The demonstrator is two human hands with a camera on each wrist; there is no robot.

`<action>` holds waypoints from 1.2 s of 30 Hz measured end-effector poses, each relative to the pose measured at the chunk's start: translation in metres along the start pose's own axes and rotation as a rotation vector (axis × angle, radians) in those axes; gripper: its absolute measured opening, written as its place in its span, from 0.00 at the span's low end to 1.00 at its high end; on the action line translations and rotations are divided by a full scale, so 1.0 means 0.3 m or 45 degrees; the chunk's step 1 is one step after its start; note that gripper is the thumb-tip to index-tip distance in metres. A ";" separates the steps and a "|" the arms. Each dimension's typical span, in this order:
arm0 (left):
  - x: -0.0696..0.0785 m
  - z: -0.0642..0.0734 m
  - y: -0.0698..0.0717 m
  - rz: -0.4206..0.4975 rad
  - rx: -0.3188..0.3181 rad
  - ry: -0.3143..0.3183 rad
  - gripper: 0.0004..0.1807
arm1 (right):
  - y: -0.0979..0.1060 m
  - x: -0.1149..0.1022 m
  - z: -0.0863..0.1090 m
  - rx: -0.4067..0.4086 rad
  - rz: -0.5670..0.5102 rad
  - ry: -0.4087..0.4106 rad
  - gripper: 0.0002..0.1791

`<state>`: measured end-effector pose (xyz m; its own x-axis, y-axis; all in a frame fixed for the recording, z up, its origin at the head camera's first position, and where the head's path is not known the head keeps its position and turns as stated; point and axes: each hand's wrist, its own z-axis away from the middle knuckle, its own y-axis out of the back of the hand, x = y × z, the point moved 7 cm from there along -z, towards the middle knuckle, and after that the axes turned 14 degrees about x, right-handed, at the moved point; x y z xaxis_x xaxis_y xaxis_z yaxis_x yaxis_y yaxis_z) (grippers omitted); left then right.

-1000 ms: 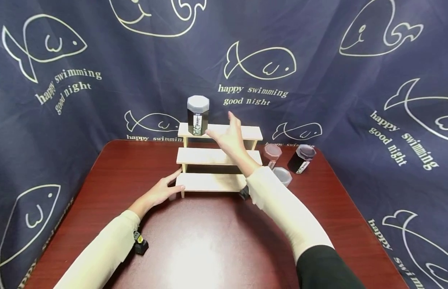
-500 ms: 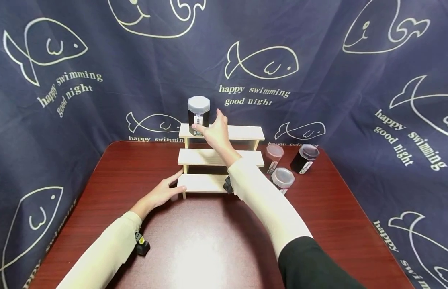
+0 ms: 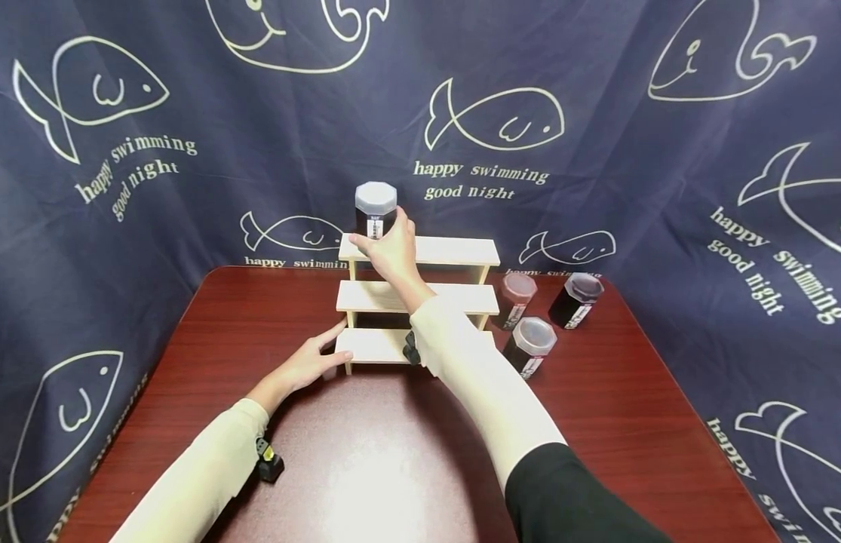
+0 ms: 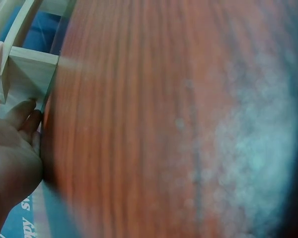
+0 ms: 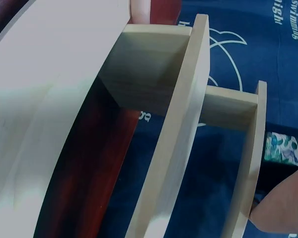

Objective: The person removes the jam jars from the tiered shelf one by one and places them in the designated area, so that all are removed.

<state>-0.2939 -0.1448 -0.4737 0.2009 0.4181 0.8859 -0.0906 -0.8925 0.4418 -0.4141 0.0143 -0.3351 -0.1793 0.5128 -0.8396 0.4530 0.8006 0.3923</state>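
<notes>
A three-step wooden display stand (image 3: 420, 298) stands at the back of the table. A dark octagonal jar with a whitish lid (image 3: 375, 200) is upright at the left end of its top step. My right hand (image 3: 393, 253) grips this jar, thumb across the front and fingers at its right side; the jar's lower part is hidden behind the hand. In the right wrist view the jar's leafy label (image 5: 285, 148) shows beside my thumb. My left hand (image 3: 311, 362) holds the lowest step's left end, thumb on the board and fingers around the side.
To the stand's right are a jar with a reddish lid (image 3: 518, 290), a dark jar (image 3: 578, 300) and a clear-lidded jar (image 3: 531, 345). A dark fish-print curtain (image 3: 488, 173) hangs close behind and beside the reddish-brown table (image 3: 596, 422).
My right hand has moved left along the top step and closed around the jar, which was apart from its fingers before. The left hand stays at the lowest step.
</notes>
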 end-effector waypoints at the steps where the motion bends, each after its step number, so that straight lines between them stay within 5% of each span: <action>1: -0.003 -0.002 -0.003 0.001 -0.002 -0.004 0.41 | -0.001 -0.001 0.001 0.021 0.005 0.007 0.60; 10: -0.139 -0.012 0.007 0.004 0.051 0.007 0.42 | -0.027 -0.028 0.022 0.132 0.023 0.010 0.52; 13: -0.151 -0.014 0.010 -0.005 0.051 -0.003 0.42 | -0.029 -0.031 0.018 0.154 0.056 0.020 0.50; 25: -0.012 0.008 -0.007 0.047 0.000 -0.011 0.40 | 0.040 -0.013 -0.015 0.188 0.061 0.062 0.47; 36: 0.006 0.007 0.001 0.030 0.003 -0.020 0.40 | 0.235 -0.009 -0.044 0.159 -0.009 0.141 0.43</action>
<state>-0.2917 -0.1446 -0.4723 0.2142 0.3946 0.8936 -0.0930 -0.9024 0.4207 -0.3933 0.0733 -0.3003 -0.2746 0.5437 -0.7931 0.5553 0.7630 0.3308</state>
